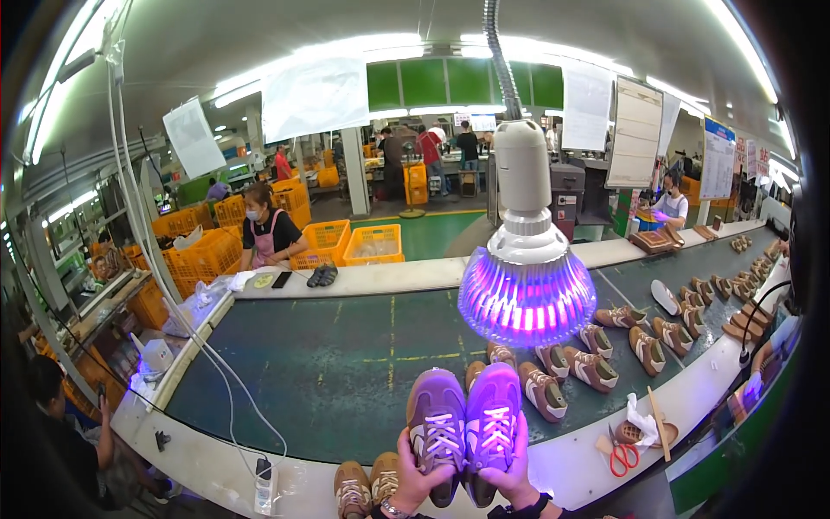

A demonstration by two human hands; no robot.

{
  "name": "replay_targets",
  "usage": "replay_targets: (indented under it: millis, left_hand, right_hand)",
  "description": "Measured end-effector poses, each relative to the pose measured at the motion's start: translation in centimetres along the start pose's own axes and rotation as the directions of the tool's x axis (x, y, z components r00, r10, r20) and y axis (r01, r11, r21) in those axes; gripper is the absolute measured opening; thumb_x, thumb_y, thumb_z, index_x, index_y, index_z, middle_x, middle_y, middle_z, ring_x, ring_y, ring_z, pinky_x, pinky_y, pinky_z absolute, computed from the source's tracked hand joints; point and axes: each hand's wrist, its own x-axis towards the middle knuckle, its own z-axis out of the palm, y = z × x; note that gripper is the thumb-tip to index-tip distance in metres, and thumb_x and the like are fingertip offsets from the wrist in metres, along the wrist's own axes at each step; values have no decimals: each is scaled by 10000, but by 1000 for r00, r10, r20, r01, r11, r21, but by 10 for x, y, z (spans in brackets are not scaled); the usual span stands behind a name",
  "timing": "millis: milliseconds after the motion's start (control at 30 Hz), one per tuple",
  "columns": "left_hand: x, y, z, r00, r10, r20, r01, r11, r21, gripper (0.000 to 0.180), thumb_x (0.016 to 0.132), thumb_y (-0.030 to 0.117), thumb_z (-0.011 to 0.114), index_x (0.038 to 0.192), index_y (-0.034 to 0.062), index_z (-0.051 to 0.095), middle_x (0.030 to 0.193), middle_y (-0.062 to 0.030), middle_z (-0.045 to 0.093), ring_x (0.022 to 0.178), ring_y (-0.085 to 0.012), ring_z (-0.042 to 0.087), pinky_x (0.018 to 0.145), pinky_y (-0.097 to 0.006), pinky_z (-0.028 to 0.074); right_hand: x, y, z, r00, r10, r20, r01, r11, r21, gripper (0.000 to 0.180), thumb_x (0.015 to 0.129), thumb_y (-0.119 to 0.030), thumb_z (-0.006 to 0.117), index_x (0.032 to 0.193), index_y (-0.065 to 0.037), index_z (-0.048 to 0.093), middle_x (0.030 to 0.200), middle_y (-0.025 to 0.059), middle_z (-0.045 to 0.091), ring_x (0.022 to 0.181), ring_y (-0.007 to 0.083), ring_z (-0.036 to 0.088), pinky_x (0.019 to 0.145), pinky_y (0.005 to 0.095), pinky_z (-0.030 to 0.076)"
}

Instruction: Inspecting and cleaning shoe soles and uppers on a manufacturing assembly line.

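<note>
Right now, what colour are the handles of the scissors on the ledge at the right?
Red. The scissors lie on the pale ledge beside the belt, clearest in the head view.

We count two brown suede lace-up sneakers (465, 428) held up under one purple-glowing lamp (525, 298). Just left of them, two more tan sneakers (367, 486) sit on the pale table edge (216, 467). Right of the lamp, one pair of red-handled scissors (620, 458) lies.
</note>
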Motion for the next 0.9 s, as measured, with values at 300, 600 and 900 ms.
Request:
replay_targets:
  millis: [300,600,900]
  left_hand:
    - [-7,-17,-6,931,-344,122,359,801,-479,666,833,214,578,1371,3,249,1284,-105,439,1188,-198,437,1019,-328,329]
    - [-45,-86,-42,808,-549,216,564,611,-556,905,751,276,717,1423,67,148,1352,-111,357,1089,-288,508,930,-397,434]
    - [-32,-87,-37,798,-567,206,577,617,-535,750,782,233,648,1379,42,237,1324,-121,405,1124,-286,494,971,-410,401]
  right_hand:
    - [4,-1,-35,901,434,-7,-380,797,469,353,938,-312,435,1166,-45,476,981,28,550,862,77,556,715,220,481]
    - [7,23,-89,705,516,487,-709,526,470,570,900,-290,506,1358,-12,313,1314,135,445,1206,237,451,1044,392,335]
    - [16,67,-103,579,590,562,-811,344,474,607,874,-246,549,1370,-17,287,1336,134,420,1231,244,423,1066,396,306]
